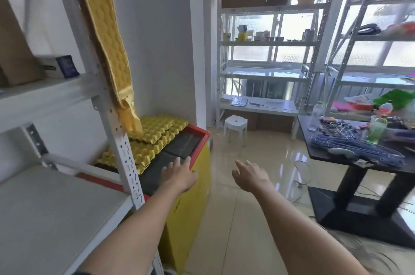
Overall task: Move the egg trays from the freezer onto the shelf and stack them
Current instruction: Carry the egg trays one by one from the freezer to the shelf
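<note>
Yellow egg trays (155,137) lie overlapping on the dark glass lid of a yellow chest freezer with a red rim (197,131). My left hand (179,173) is stretched out over the lid's front edge, fingers apart, holding nothing, a short way in front of the trays. My right hand (250,177) hovers open over the tiled floor to the right of the freezer. A white metal shelf (45,207) stands at my near left, its lower board bare. Its upright post (125,158) hides part of the trays.
A yellow quilted cloth (105,34) hangs down over the trays. A cardboard box (13,50) and a small blue-and-white box (60,65) sit on the upper shelf. A white stool (235,126), a black table (332,155) with cables and more racks stand to the right.
</note>
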